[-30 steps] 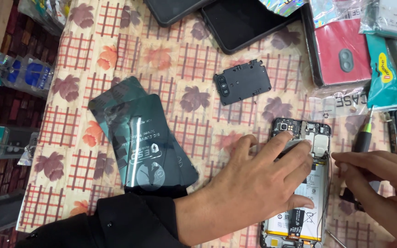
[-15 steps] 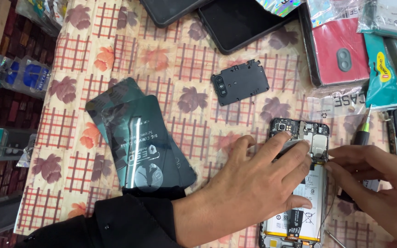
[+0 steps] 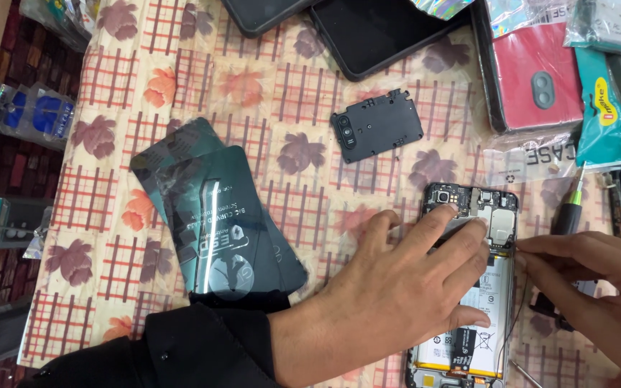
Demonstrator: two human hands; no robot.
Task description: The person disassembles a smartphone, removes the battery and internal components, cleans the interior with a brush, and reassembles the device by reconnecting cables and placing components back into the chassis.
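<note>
While the left hand point(image 3: 404, 287) lies flat and open on the opened-up phone point(image 3: 472, 287) near the cloth's right edge, the right hand point(image 3: 598, 287) pinches its fingertips at the phone's right rim, green-tipped screwdriver point(image 3: 568, 210) just behind
</note>
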